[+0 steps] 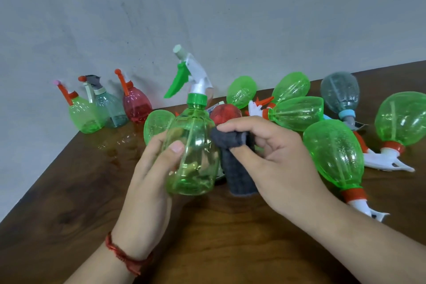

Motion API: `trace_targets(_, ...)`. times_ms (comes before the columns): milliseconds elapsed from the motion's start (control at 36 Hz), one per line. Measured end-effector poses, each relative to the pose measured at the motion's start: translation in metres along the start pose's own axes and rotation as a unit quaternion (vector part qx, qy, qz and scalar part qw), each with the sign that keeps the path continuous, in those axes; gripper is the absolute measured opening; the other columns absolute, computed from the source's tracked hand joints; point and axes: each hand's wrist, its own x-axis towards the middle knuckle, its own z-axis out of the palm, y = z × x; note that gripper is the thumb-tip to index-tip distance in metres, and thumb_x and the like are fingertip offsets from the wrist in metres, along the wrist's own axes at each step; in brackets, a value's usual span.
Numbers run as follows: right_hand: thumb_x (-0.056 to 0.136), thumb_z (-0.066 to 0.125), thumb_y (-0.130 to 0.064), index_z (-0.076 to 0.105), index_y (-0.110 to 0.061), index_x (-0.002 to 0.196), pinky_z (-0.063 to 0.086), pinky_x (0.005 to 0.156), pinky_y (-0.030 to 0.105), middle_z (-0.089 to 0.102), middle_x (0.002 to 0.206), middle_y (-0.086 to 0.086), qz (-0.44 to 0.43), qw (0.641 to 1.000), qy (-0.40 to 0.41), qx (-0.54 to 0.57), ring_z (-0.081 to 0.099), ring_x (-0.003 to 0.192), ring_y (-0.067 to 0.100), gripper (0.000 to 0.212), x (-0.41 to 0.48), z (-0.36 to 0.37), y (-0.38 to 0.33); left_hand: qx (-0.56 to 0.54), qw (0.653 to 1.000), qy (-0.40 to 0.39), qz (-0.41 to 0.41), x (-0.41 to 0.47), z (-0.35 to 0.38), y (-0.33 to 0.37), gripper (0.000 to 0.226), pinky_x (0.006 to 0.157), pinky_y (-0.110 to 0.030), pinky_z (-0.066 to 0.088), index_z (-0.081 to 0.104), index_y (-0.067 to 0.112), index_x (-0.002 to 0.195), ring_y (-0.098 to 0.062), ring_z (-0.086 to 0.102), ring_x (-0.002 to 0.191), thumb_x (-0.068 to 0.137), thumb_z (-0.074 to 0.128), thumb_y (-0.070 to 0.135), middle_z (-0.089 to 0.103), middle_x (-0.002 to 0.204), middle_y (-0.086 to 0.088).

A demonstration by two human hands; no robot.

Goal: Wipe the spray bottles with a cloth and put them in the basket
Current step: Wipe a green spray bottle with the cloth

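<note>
Near the middle of the frame, the left hand (152, 168) grips a green spray bottle (193, 145) upright above the dark wooden tabletop (219, 244), with the thumb across its front and the fingers curled round the back. The bottle is clear green with a green collar, a white head and a green trigger pointing left. Just to its right, the right hand (276, 159) pinches a dark grey cloth (237, 168) between thumb and fingers. The bunched top of the cloth touches the bottle's right shoulder and the rest hangs down toward the wood. A red thread bracelet (124, 253) circles the left wrist at lower left.

Toward the upper left, three bottles stand upright close together by the grey wall (207, 7): an orange-triggered green bottle (85, 115), a pale teal bottle (110, 108) and a red-tinted bottle (137, 105).

Across the right half, more bottles lie on their sides in a loose heap. A large fallen green bottle (336, 154) with an orange collar lies just right of the right hand, and a far-right green bottle (403, 117) lies near the frame edge. A grey-tinted bottle (341, 92) with a blue collar lies at upper right. Behind the hands there are further green bottles (297, 113) and a small red bottle (224, 113), partly hidden.
</note>
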Motion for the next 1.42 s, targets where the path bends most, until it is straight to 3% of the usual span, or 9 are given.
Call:
trace_targets(139, 0.093, 0.068, 0.007, 0.081, -0.023, 0.110, 0.054, 0.104, 0.035, 0.075, 0.115, -0.011, -0.019, 0.999, -0.030, -0.025, 0.068, 0.119, 0.015, 0.038, -0.002, 0.004, 0.003, 0.064, 0.997, 0.031, 0.020, 0.004, -0.009, 0.001, 0.055, 0.114, -0.069, 0.043, 0.068, 0.036, 0.138, -0.031, 0.063, 0.134, 0.086, 0.066, 0.053, 0.068, 0.143, -0.002)
trace_targets(250, 0.092, 0.068, 0.008, 0.081, -0.024, 0.112, 0.055, 0.103, 0.038, 0.075, 0.115, -0.011, -0.019, 0.999, -0.029, -0.023, 0.069, 0.119, 0.016, 0.040, -0.001, 0.002, 0.004, 0.174, 0.980, 0.028, 0.097, -0.003, -0.003, 0.004, 0.072, 0.101, -0.022, 0.055, 0.058, 0.033, 0.146, 0.000, 0.065, 0.126, 0.079, 0.079, 0.051, 0.067, 0.137, 0.023)
trace_targets(306, 0.093, 0.069, 0.006, 0.081, -0.025, 0.113, 0.057, 0.101, 0.038, 0.076, 0.114, -0.013, -0.015, 0.999, -0.028, -0.019, 0.071, 0.115, 0.013, 0.038, 0.000, 0.000, 0.003, 0.178, 0.980, 0.015, 0.089, -0.003, -0.001, 0.005, 0.076, 0.094, -0.016, 0.055, 0.058, 0.033, 0.144, 0.001, 0.068, 0.119, 0.078, 0.094, 0.038, 0.069, 0.133, 0.024)
trace_targets(556, 0.093, 0.069, 0.009, 0.076, -0.009, 0.116, 0.058, 0.098, 0.043, 0.072, 0.119, 0.000, -0.166, 0.971, 0.117, -0.123, 0.068, 0.118, 0.017, 0.030, 0.019, -0.026, -0.006, 0.304, 0.942, -0.084, 0.111, -0.009, -0.001, 0.004, 0.078, 0.113, -0.043, 0.050, 0.054, 0.041, 0.151, -0.018, 0.065, 0.132, 0.081, 0.088, 0.042, 0.066, 0.145, 0.009)
trace_targets(750, 0.089, 0.071, 0.010, 0.081, -0.014, 0.113, 0.049, 0.094, 0.016, 0.069, 0.116, -0.002, -0.185, 0.959, 0.079, -0.202, 0.066, 0.111, 0.005, 0.036, 0.015, -0.018, -0.003, 0.429, 0.882, -0.065, 0.182, -0.013, 0.000, 0.000, 0.079, 0.103, -0.021, 0.050, 0.057, 0.047, 0.147, -0.011, 0.064, 0.127, 0.077, 0.093, 0.053, 0.063, 0.138, 0.013)
trace_targets(944, 0.094, 0.069, 0.006, 0.080, -0.014, 0.116, 0.053, 0.098, 0.024, 0.073, 0.117, -0.004, -0.170, 0.961, 0.107, -0.190, 0.068, 0.112, 0.007, 0.032, 0.018, -0.027, -0.004, 0.499, 0.838, -0.045, 0.217, -0.007, -0.005, 0.003, 0.077, 0.099, -0.022, 0.049, 0.054, 0.049, 0.149, -0.005, 0.060, 0.127, 0.078, 0.080, 0.060, 0.055, 0.138, 0.019)
trace_targets(1167, 0.094, 0.071, 0.004, 0.082, -0.017, 0.109, 0.061, 0.091, 0.030, 0.073, 0.114, -0.011, -0.108, 0.990, 0.047, -0.077, 0.070, 0.112, 0.014, 0.028, 0.016, -0.023, -0.004, 0.373, 0.916, -0.037, 0.145, -0.007, 0.000, -0.002, 0.073, 0.107, -0.025, 0.050, 0.062, 0.046, 0.143, -0.007, 0.065, 0.127, 0.078, 0.095, 0.043, 0.067, 0.136, 0.016)
trace_targets(1250, 0.092, 0.066, 0.013, 0.080, -0.011, 0.109, 0.056, 0.096, 0.025, 0.070, 0.116, -0.003, -0.156, 0.972, 0.113, -0.137, 0.068, 0.114, 0.012, 0.032, 0.019, -0.030, -0.003, 0.228, 0.969, -0.075, 0.051, -0.009, 0.008, 0.003, 0.068, 0.107, -0.030, 0.055, 0.067, 0.040, 0.139, -0.010, 0.071, 0.122, 0.077, 0.088, 0.022, 0.074, 0.132, 0.012)
trace_targets(1417, 0.088, 0.056, 0.011, 0.083, -0.018, 0.110, 0.051, 0.100, 0.030, 0.069, 0.126, -0.007, -0.187, 0.950, 0.043, -0.246, 0.064, 0.118, 0.017, 0.045, 0.024, -0.031, 0.008, 0.158, 0.980, -0.116, 0.026, -0.012, 0.007, 0.006, 0.071, 0.093, -0.016, 0.055, 0.068, 0.029, 0.140, -0.014, 0.073, 0.120, 0.075, 0.089, 0.012, 0.077, 0.129, 0.003)
